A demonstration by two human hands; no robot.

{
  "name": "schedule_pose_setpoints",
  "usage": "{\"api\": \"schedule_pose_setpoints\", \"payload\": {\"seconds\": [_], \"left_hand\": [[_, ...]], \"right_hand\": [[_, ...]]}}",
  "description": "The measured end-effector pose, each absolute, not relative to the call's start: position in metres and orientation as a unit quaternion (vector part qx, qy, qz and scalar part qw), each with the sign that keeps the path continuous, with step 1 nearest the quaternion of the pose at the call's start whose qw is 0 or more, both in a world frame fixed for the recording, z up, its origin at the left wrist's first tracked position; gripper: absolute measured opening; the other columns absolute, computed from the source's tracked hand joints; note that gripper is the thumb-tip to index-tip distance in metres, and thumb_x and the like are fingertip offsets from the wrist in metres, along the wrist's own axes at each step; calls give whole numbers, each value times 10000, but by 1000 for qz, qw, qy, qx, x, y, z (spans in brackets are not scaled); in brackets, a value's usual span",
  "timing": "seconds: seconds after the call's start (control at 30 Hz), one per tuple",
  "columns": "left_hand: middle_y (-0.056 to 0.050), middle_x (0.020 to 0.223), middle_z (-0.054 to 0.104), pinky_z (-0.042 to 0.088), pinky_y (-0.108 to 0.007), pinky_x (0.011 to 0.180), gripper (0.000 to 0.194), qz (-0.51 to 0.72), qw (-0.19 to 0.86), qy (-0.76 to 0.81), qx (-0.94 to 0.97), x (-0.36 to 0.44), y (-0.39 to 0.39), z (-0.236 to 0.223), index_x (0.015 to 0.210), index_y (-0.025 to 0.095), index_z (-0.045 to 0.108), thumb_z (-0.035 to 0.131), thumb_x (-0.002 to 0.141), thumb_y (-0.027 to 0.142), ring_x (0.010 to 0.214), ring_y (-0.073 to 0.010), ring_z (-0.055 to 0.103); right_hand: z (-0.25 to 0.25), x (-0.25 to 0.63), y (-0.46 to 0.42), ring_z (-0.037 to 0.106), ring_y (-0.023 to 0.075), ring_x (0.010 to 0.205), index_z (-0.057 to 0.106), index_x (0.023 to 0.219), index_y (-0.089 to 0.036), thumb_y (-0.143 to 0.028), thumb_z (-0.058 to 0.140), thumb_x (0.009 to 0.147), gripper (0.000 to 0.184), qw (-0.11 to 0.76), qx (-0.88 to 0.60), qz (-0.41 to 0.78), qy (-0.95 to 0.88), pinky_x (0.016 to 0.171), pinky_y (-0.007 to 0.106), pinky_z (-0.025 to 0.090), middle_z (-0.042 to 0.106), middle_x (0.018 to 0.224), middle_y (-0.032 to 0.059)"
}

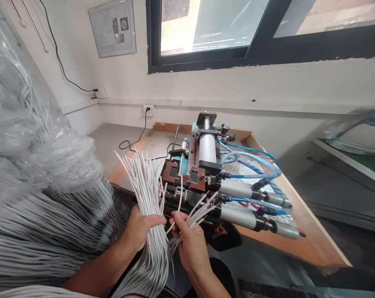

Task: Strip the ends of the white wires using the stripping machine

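Note:
My left hand (144,227) is wrapped round a thick bundle of white cables (144,186), whose ends fan out above it. The rest of that bundle hangs down below the hand. To its right, my right hand (189,238) holds a smaller bunch of white cables (202,211), some with reddish tips. Between its thumb and finger is a single white cable (181,194), which runs up to the middle of a pneumatic machine (182,171). Whether the cable's end sits inside the machine I cannot make out.
Large stacks of grey-white cables (44,236), partly under clear plastic (35,132), fill the left side. Metal cylinders (238,215) and blue air hoses (252,176) extend right over the wooden-edged bench (314,244). A shelf (354,161) stands at right.

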State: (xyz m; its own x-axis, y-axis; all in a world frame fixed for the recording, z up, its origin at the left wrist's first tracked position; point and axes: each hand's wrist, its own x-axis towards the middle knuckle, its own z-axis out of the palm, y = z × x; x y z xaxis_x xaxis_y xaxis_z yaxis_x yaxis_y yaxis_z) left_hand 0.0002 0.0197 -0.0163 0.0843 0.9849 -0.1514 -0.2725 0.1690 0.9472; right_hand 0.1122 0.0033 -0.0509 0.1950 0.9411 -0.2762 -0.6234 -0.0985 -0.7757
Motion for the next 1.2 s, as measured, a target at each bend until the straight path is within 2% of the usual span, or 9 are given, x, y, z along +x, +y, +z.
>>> {"api": "schedule_pose_setpoints", "payload": {"seconds": [0.33, 0.47, 0.63, 0.77, 0.9, 1.03, 1.2], "left_hand": [[-6, 525, 626, 458, -265, 502, 143, 498, 616, 489, 365, -4, 22, -19, 656, 119, 618, 640, 528, 61, 496, -152, 569], [-3, 520, 621, 458, -267, 501, 126, 498, 616, 495, 357, -4, 23, -18, 627, 118, 609, 636, 518, 60, 494, -154, 569], [-2, 584, 632, 452, -251, 544, 168, 496, 625, 457, 392, -1, 20, -14, 686, 110, 632, 640, 532, 41, 551, -143, 565], [4, 586, 625, 445, -244, 528, 164, 497, 633, 440, 399, 1, 19, -14, 683, 116, 630, 628, 543, 31, 549, -140, 560], [1, 554, 615, 453, -265, 513, 140, 508, 618, 468, 375, -2, 22, -19, 657, 114, 619, 650, 534, 55, 516, -149, 563], [-4, 539, 616, 468, -289, 523, 145, 514, 619, 481, 348, -7, 24, -22, 671, 114, 621, 642, 538, 59, 511, -163, 577], [-10, 536, 617, 470, -287, 516, 120, 511, 626, 477, 346, -8, 25, -20, 646, 109, 618, 643, 538, 62, 505, -162, 579]], "right_hand": [[-46, 116, 7, 388, 54, 415, 649, 614, -111, -325, 775, 509, 269, 587, -436, 668, -135, 407, 176, 266, 537, 472, -7], [-47, 117, 10, 390, 60, 419, 648, 632, -120, -350, 756, 538, 271, 578, -447, 668, -139, 417, 185, 270, 513, 469, -24], [-50, 114, 11, 417, 82, 475, 663, 709, -134, -340, 732, 582, 252, 549, -418, 675, -261, 468, 208, 299, 538, 517, -22], [-54, 109, 7, 379, 62, 459, 639, 646, -136, -327, 711, 621, 206, 601, -429, 619, -267, 452, 194, 284, 509, 494, -37], [-55, 109, 6, 448, 69, 494, 598, 699, -164, -341, 689, 646, 207, 656, -420, 595, -199, 485, 187, 352, 593, 599, -17], [-52, 111, 8, 468, 69, 473, 569, 699, -159, -325, 706, 622, 228, 655, -425, 605, -158, 481, 186, 384, 613, 601, -6], [-47, 110, 13, 433, 49, 419, 553, 658, -141, -298, 718, 593, 237, 644, -437, 617, -118, 389, 143, 316, 587, 534, -11]]}}
